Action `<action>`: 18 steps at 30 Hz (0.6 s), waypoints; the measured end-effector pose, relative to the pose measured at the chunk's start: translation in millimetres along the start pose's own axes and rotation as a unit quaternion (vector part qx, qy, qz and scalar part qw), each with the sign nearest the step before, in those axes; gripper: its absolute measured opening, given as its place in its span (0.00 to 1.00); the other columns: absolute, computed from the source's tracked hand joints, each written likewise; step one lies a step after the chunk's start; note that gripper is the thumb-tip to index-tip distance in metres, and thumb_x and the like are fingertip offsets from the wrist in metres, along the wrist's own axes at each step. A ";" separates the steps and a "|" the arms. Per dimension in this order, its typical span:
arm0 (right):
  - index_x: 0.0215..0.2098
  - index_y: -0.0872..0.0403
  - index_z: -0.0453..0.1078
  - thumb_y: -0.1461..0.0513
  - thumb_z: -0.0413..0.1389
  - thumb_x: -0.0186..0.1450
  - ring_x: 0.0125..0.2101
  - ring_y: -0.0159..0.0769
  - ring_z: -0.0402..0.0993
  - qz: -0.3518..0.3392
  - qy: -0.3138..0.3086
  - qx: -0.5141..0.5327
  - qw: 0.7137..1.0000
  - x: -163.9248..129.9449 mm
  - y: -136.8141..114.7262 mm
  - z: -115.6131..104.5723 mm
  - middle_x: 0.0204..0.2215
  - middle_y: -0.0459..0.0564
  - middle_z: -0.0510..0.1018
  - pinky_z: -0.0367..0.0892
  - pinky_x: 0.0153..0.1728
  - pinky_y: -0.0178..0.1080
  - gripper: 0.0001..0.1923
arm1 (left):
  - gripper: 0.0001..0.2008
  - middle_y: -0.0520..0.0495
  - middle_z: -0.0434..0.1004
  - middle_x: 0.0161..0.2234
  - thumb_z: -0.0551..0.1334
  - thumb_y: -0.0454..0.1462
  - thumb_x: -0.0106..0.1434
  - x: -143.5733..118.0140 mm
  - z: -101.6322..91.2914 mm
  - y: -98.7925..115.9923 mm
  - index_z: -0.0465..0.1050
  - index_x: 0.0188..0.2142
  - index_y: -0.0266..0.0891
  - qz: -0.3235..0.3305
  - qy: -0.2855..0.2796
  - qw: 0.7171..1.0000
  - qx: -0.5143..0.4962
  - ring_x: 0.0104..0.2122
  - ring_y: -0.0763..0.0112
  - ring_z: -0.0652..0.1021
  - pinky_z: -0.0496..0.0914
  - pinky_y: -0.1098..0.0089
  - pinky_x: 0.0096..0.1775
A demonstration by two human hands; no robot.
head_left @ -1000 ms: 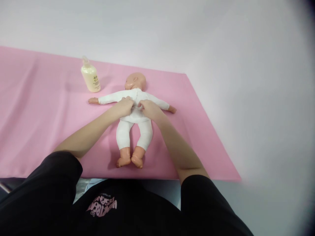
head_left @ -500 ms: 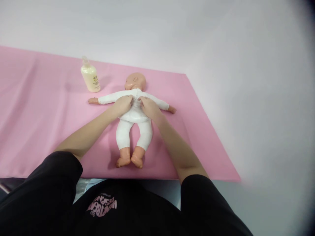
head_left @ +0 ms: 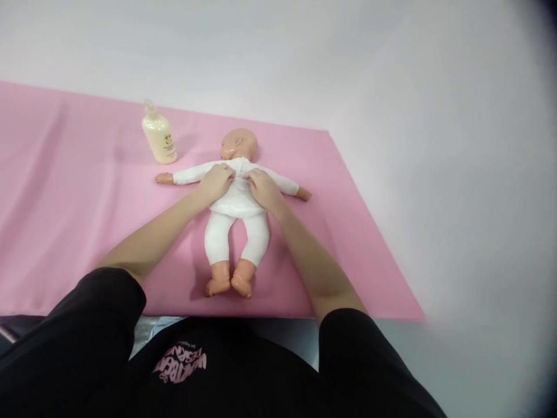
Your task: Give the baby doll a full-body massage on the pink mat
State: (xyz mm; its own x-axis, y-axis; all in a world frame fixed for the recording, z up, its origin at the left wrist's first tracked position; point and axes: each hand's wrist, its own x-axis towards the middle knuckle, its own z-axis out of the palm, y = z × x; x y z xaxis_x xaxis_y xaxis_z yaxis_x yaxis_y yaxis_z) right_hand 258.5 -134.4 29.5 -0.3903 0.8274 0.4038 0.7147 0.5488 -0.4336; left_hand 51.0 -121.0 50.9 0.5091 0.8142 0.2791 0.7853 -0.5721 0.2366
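While the doll (head_left: 237,200) lies unmoved, both hands (head_left: 239,181) have crept toward its shoulders.

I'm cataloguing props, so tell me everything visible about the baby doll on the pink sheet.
The baby doll lies flat on the pink sheet, head away from the camera, arms spread sideways, legs together. It has a bald plastic-looking head, bare hands and feet, and a white long-sleeved suit. The left hand and right hand rest on its upper torso; a cream bottle stands apart beside it.
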 end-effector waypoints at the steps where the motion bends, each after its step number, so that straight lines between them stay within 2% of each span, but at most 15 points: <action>1: 0.50 0.55 0.73 0.72 0.48 0.66 0.54 0.47 0.73 0.006 0.005 0.006 1.000 0.3 1.2 0.9 0.50 0.58 0.80 0.66 0.62 0.51 0.19 | 0.13 0.35 0.79 0.46 0.54 0.31 0.71 0.3 0.4 -0.8 0.79 0.45 0.33 -0.003 0.002 1.000 -0.002 0.50 0.52 0.77 0.69 0.56 0.56; 5: 0.58 0.59 0.70 0.70 0.49 0.68 0.53 0.48 0.75 0.032 0.025 0.013 0.999 0.8 4.8 4.9 0.51 0.62 0.79 0.68 0.62 0.51 0.21 | 0.15 0.34 0.80 0.48 0.55 0.30 0.70 1.2 3.5 -4.5 0.74 0.52 0.32 -0.022 0.017 0.999 -0.022 0.51 0.52 0.78 0.71 0.57 0.55; 10: 0.50 0.55 0.77 0.68 0.50 0.70 0.55 0.50 0.74 0.012 0.051 -0.011 0.999 0.2 6.7 8.3 0.50 0.60 0.79 0.68 0.63 0.55 0.16 | 0.17 0.34 0.79 0.51 0.55 0.30 0.70 2.4 10.3 -10.4 0.74 0.55 0.32 -0.013 0.037 0.998 -0.049 0.54 0.52 0.77 0.70 0.55 0.59; 14: 0.50 0.56 0.78 0.69 0.50 0.70 0.63 0.49 0.70 -0.003 0.053 -0.007 0.999 0.3 10.1 9.0 0.60 0.61 0.76 0.62 0.70 0.56 0.16 | 0.15 0.33 0.74 0.59 0.56 0.32 0.70 3.5 14.1 -15.5 0.76 0.52 0.34 0.015 0.068 0.996 -0.050 0.59 0.51 0.74 0.67 0.52 0.64; 18: 0.57 0.56 0.73 0.67 0.49 0.71 0.69 0.46 0.66 0.000 0.017 0.022 1.000 0.9 17.7 9.4 0.67 0.60 0.72 0.58 0.74 0.54 0.19 | 0.16 0.35 0.73 0.63 0.55 0.32 0.70 5.9 15.7 -19.9 0.76 0.53 0.35 0.043 0.057 0.996 -0.054 0.63 0.51 0.71 0.63 0.51 0.67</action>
State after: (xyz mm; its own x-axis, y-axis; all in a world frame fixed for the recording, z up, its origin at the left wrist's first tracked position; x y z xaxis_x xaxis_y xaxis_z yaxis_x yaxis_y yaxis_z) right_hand 265.4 -122.8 14.6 -0.3703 0.8232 0.4304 0.6881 0.5544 -0.4682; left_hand 43.9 -103.3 33.2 0.5255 0.7483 0.4048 0.6945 -0.6521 0.3039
